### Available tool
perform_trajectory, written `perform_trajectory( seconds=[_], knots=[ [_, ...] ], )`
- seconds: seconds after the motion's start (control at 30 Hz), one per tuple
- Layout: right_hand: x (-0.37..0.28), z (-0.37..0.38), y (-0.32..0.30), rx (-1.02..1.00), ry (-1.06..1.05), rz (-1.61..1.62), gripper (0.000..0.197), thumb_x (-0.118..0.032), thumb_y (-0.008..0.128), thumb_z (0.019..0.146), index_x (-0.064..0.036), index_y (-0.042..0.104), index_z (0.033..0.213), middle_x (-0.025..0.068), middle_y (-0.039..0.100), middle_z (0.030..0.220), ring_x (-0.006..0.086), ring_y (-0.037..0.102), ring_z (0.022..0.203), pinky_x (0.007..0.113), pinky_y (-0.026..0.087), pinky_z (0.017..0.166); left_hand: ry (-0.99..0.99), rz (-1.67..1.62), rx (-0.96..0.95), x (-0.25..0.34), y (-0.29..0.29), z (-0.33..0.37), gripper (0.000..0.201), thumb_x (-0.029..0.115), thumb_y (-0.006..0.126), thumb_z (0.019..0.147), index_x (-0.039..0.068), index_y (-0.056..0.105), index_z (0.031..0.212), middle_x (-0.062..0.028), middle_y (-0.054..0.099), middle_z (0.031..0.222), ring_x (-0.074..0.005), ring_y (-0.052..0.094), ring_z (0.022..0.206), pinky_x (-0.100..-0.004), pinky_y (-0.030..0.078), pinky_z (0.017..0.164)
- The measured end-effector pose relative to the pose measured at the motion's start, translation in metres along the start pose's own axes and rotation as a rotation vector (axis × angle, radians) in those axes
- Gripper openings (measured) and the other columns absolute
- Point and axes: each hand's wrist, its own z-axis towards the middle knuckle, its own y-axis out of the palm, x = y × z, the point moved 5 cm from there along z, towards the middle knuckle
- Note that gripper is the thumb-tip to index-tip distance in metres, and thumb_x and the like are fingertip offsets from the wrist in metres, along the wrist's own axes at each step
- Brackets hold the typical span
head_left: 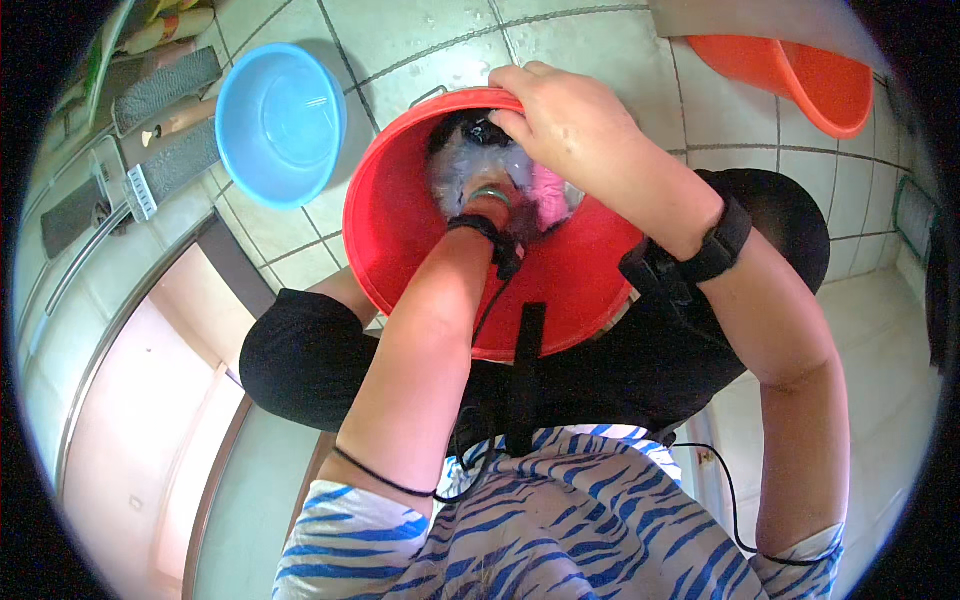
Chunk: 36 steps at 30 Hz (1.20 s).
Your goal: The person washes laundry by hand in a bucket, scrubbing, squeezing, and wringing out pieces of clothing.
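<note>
A large red bucket (590, 275) leans between my knees with its mouth toward me. Inside it lie cloudy water (458, 170), a wet black cloth-like item (455, 130) and a bright pink piece of cloth (549, 195). My left hand (490, 200) reaches down into the bucket among these wet things. Its fingers are hidden, so what they touch cannot be made out. At the far rim, my right hand (572, 115) is closed over the edge, thumb inside and fingers outside.
A light blue basin (282, 125) holding some water stands on the tiled floor (420, 45) at the left. Another red container (790, 80) is at the far right. Brushes (165, 95) and a metal rail line the left side. Black cables run along my arms.
</note>
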Motion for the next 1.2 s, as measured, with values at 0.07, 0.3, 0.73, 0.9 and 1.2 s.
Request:
perform_trajectory(
  seconds=[0.07, 0.3, 0.73, 0.9, 1.2],
  knots=[
    [0.0, 0.0, 0.0, -0.027, 0.021, 0.015, 0.032, -0.024, 0.057, 0.08, -0.0055, 0.054, 0.106, 0.0165, 0.059, 0.092, 0.0358, 0.058, 0.083, 0.042, 0.047, 0.074, 0.086, 0.026, -0.027, -0.003, -0.002, 0.003, 0.086, 0.048, 0.063, 0.071, 0.012, 0.023, 0.137, -0.0222, 0.024, 0.14, -0.0359, 0.043, 0.118, -0.0396, 0.037, 0.097],
    [0.004, 0.0, 0.001, 0.023, -0.03, 0.022, 0.03, -0.024, 0.057, 0.08, -0.0059, 0.054, 0.104, 0.0159, 0.06, 0.092, 0.0347, 0.058, 0.084, 0.041, 0.047, 0.073, 0.296, 0.056, -0.074, 0.002, -0.036, 0.01, 0.083, 0.048, 0.062, 0.071, 0.009, 0.027, 0.136, -0.0235, 0.034, 0.134, -0.0349, 0.044, 0.118, -0.0385, 0.036, 0.097],
    [0.013, 0.002, 0.003, 0.042, -0.031, -0.022, 0.026, -0.027, 0.055, 0.081, -0.0055, 0.055, 0.096, 0.017, 0.061, 0.085, 0.0353, 0.059, 0.079, 0.044, 0.047, 0.069, -0.041, 0.094, -0.089, 0.028, -0.015, -0.063, 0.109, 0.04, 0.069, 0.068, 0.016, -0.008, 0.141, -0.0246, 0.003, 0.144, -0.044, 0.045, 0.113, -0.0399, 0.041, 0.093],
    [-0.032, 0.015, -0.001, -0.008, -0.064, 0.037, 0.029, -0.026, 0.056, 0.082, -0.0063, 0.054, 0.103, 0.0161, 0.06, 0.089, 0.0348, 0.058, 0.08, 0.042, 0.047, 0.071, 0.021, 0.239, 0.001, -0.06, 0.034, 0.018, 0.072, 0.037, 0.062, 0.073, 0.016, 0.03, 0.135, -0.019, 0.031, 0.137, -0.0326, 0.049, 0.113, -0.0398, 0.042, 0.09],
    [-0.003, 0.007, 0.004, 0.034, -0.061, 0.02, 0.03, -0.026, 0.056, 0.081, -0.0055, 0.055, 0.102, 0.016, 0.06, 0.089, 0.0337, 0.058, 0.083, 0.041, 0.047, 0.073, 0.166, 0.08, -0.066, -0.007, -0.028, -0.007, 0.053, 0.033, 0.053, 0.077, 0.008, 0.046, 0.123, -0.0216, 0.05, 0.121, -0.0342, 0.048, 0.112, -0.0433, 0.039, 0.093]
  ],
)
